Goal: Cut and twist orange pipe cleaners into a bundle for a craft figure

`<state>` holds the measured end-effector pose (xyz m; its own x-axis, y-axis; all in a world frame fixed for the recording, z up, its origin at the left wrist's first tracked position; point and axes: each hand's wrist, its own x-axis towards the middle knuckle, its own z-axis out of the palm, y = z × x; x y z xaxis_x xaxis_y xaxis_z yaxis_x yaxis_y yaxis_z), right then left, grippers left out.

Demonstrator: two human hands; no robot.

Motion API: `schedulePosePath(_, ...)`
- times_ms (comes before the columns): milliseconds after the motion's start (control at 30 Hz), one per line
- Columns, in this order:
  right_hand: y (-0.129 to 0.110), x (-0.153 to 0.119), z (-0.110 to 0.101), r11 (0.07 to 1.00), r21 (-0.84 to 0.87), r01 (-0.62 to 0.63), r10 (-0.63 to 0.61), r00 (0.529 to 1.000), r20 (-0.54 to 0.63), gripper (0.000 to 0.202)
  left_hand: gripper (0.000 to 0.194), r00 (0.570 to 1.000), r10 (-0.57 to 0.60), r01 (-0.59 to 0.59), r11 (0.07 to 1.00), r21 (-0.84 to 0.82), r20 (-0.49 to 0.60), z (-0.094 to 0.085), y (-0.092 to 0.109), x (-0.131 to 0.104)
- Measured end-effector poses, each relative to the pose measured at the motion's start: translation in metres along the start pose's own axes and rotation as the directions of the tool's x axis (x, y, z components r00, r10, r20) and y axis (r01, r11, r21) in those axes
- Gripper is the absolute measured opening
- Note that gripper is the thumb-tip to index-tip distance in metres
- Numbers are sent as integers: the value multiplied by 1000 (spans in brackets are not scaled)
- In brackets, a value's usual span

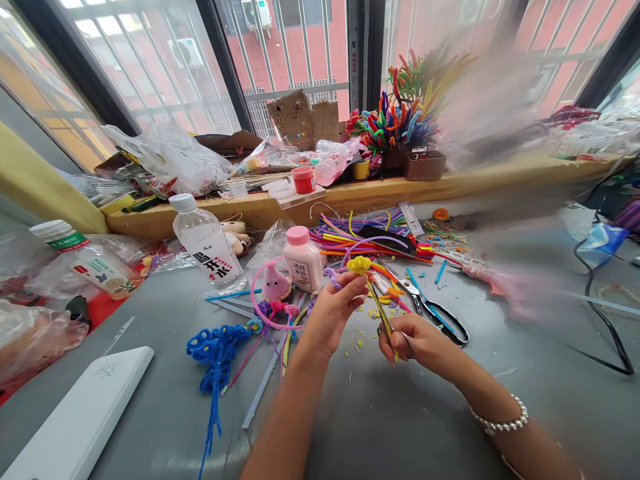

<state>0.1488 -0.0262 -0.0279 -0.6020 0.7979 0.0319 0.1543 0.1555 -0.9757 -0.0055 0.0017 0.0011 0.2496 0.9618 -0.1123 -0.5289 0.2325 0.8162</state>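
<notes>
My left hand (pixel 336 313) pinches a small yellow fuzzy piece (pixel 359 265) at its fingertips, above the grey table (pixel 390 420). Lower and to the right, my right hand (pixel 413 341) is closed around slim metal tweezers or snips (pixel 383 313), whose points reach up toward the yellow piece. Whether the tips touch it cannot be made out. Yellow crumbs (pixel 360 343) lie on the table between the hands. Black-handled scissors (pixel 440 317) rest just beyond my right hand.
Blue crocheted work (pixel 215 353), a pink headband (pixel 256 293) with a small pink figure (pixel 276 281), a pink-capped bottle (pixel 303 260) and a water bottle (pixel 207 243) stand or lie left. Colourful stems (pixel 335 240) lie behind. A white box (pixel 83 413) is front left.
</notes>
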Motion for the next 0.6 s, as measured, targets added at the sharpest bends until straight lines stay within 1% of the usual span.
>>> schedulePosePath(67, -2, 0, 0, 999, 29, -19, 19, 1000, 8, 61, 10, 999, -5, 5, 1000, -17, -34, 0, 1, 0)
schedulePosePath(133, -5, -1, -1, 997, 59, -42, 43, 999, -25, 54, 11, 999, -15, 14, 1000, -24, -53, 0, 2, 0)
schedulePosePath(200, -9, -1, -1, 994, 91, -63, 73, 991, -112, 43, 11, 999, -14, 13, 1000, -24, -52, 1, 3, 0)
schedulePosePath(300, -10, -1, -1, 981, 173, -90, 131, 961, -242, 32, 12, 999, -15, 14, 1000, -25, -45, 2, 4, 0)
schedulePosePath(433, -7, 0, -1, 952, 287, -103, 198, 924, -326, 27, 13, 998, -7, 6, 1000, -20, -61, 2, 4, 1)
schedulePosePath(500, -7, 1, -1, 955, 284, -82, 186, 915, -359, 27, 13, 999, 20, -17, 998, 58, -47, 3, 3, 0)
schedulePosePath(600, -7, 2, 0, 971, 235, -44, 139, 904, -405, 26, 16, 999, 37, -43, 950, 310, 25, 8, 0, -2)
